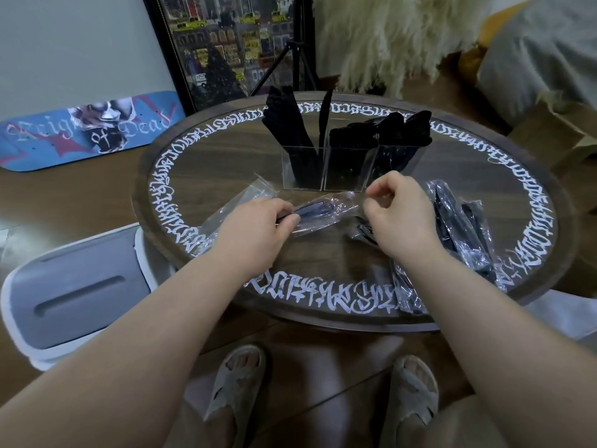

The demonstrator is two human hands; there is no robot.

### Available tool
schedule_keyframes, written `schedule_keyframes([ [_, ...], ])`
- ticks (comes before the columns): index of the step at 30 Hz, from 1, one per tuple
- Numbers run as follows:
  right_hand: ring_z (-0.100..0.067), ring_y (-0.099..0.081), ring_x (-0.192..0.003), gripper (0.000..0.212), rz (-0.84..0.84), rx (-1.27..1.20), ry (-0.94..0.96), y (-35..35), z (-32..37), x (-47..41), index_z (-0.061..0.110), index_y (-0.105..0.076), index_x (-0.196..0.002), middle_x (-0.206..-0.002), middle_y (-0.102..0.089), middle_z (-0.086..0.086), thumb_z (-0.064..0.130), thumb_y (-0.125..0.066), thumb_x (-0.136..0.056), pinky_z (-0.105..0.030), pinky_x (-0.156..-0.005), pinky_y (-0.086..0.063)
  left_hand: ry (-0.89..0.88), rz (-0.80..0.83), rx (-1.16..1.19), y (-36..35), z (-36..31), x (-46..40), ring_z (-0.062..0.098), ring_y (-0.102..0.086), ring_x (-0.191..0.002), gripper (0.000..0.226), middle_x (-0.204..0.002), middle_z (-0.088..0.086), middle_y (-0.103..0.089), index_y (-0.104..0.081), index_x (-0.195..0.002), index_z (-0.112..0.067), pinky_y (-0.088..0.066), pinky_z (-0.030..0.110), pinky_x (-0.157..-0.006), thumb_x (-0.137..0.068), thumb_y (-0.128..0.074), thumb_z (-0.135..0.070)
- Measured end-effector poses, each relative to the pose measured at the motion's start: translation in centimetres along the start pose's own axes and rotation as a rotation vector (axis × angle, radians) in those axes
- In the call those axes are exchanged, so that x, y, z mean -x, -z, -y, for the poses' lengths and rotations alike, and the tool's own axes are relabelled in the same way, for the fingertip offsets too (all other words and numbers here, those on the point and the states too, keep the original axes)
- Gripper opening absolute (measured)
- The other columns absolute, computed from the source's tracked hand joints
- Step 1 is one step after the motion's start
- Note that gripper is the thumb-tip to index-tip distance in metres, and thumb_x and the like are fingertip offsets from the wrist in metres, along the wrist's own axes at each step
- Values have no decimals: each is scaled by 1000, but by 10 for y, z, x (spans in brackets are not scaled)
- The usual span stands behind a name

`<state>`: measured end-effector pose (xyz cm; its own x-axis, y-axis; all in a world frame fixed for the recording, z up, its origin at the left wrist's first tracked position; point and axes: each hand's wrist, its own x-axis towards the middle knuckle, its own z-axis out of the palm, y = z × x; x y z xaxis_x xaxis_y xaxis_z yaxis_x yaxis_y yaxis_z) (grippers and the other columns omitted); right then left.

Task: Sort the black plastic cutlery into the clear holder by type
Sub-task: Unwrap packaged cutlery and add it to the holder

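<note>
Head view is looking down on a round table (342, 253) ringed with white script, where a person is working with both bare hands. Left hand (255, 231) is gripping one end of a clear wrapper (323, 210) with a black utensil inside; its fingers are curling round the packet near the table's middle. Right hand (399, 211) is pinching the wrapper's other end, thumb and fingertips pressing together on the plastic, the remaining fingers curling in. Which type of utensil is inside cannot be told. Just behind the hands a clear holder (347, 166) is standing upright with three compartments, each holding black cutlery: long handles are leaning out of the left one (287, 124), and darker clusters are filling the middle (352, 137) and right (407, 127) ones, too dim to tell apart by type. More wrapped pieces (458, 231) are lying in a pile near the right hand, and an empty-looking wrapper (239, 202) is lying beside the left hand. Below the table edge, two slippered feet (319, 392) are resting on the floor.
</note>
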<state>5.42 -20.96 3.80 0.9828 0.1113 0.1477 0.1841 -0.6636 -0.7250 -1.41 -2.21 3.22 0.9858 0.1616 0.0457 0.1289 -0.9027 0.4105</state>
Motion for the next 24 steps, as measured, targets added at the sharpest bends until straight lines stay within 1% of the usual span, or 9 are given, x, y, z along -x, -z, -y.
schedule_keyframes([
  [2,1,-50,-72,13,-87,-54,120,3,5,4,24,-60,-85,-88,-55,7,11,-59,-87,-4,-63,-34,-2,2,7,-1,-2,-1,16,-55,-108,37,-119,-1,-61,-55,-130,-22,-40,26,-87,-97,-47,-39],
  [4,0,-54,-70,14,-43,-107,187,2,9,8,25,-65,-87,-79,-58,13,12,-61,-88,-7,-67,-39,-3,13,17,-3,-5,-1,16,-56,-105,37,-118,0,-62,-55,-129,-22,-43,28,-87,-96,-49,-39],
  [6,-1,-56,-71,15,79,-32,141,-3,9,10,24,-69,-92,-74,-58,20,14,-59,-90,-17,-72,-45,-9,9,37,-4,-8,0,16,-57,-106,37,-118,0,-62,-54,-130,-22,-45,29,-88,-96,-49,-39],
  [8,-4,-56,-73,18,151,36,57,-6,5,7,22,-70,-100,-74,-55,22,16,-55,-93,-20,-75,-45,-20,-2,85,-3,-12,1,16,-56,-106,35,-118,-1,-63,-54,-129,-22,-44,29,-88,-98,-46,-36],
  [12,1,-54,-50,18,178,-171,-80,-2,3,4,21,-69,-95,-71,-62,10,13,-53,-94,-13,-52,-43,-42,-18,148,-3,-16,2,15,-56,-105,30,-116,-2,-63,-56,-126,-21,-43,26,-85,-101,-40,-26],
  [14,-1,-53,-51,19,204,-286,-119,0,4,5,23,-69,-90,-70,-63,5,11,-55,-93,-12,-47,-43,-38,-15,133,-3,-15,2,15,-58,-103,28,-113,-3,-65,-56,-125,-21,-47,30,-87,-100,-43,-25],
  [17,-9,-53,-57,26,243,-328,-128,-1,2,5,29,-66,-82,-67,-62,4,8,-56,-92,-18,-50,-43,-19,-21,133,-3,-14,1,12,-60,-95,25,-100,-9,-65,-57,-121,-23,-51,34,-85,-97,-49,-28],
  [20,-10,-54,-59,24,266,-367,-147,-4,0,3,28,-67,-84,-67,-61,5,8,-56,-92,-20,-56,-43,-45,-31,142,-4,-13,1,6,-58,-88,23,-84,-21,-56,-59,-117,-24,-49,26,-81,-95,-55,-29],
  [24,-11,-56,-62,22,324,-414,-163,-5,0,2,24,-68,-87,-68,-61,4,8,-54,-94,-24,-61,-47,-88,-47,169,-3,-13,3,4,-56,-89,24,-86,-22,-55,-57,-119,-24,-42,18,-78,-96,-53,-23],
])
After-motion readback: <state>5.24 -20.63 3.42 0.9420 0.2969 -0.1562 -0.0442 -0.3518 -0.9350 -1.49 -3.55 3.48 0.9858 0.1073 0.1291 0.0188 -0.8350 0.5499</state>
